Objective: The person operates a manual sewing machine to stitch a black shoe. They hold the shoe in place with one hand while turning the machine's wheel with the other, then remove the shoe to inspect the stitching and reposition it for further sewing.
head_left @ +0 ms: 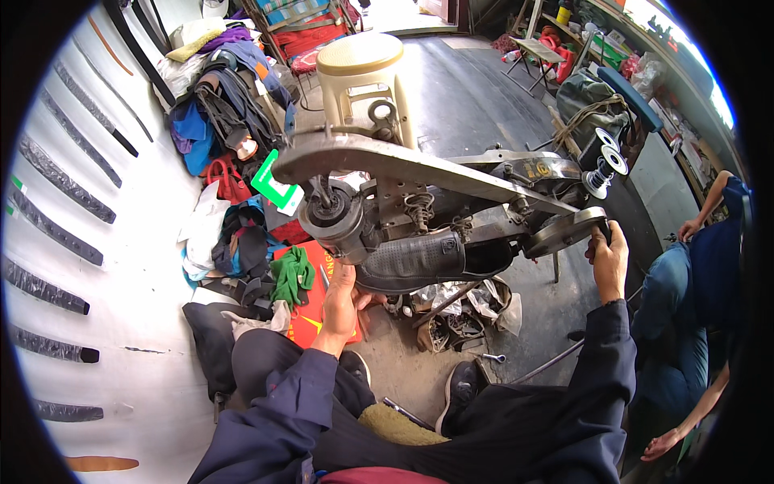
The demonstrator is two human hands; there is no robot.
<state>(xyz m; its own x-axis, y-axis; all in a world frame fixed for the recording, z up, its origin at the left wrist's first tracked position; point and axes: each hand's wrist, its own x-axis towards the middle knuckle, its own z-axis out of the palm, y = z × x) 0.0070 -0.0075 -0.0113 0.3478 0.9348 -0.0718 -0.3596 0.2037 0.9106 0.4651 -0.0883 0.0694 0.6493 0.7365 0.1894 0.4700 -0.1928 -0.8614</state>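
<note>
A black perforated leather shoe (415, 262) lies sideways under the cylindrical head (330, 222) of a metal hand-cranked sewing machine (403, 173). My left hand (343, 306) grips the shoe's left end from below, thumb raised near the head and fingers curled, partly hidden. My right hand (609, 254) is closed on the rim or handle of the crank wheel (564, 234) at the machine's right. Thread spools (606, 157) stand on the machine's right side. Below the shoe sit bags of small parts (459, 319).
A cream plastic stool (359, 55) stands behind the machine. Piled clothes (226, 97), a red box (306, 319) and a green cloth (294, 278) are at left, beside a white wall. A seated person (685, 315) in blue is close at right. A cluttered shelf (572, 32) lines the back right.
</note>
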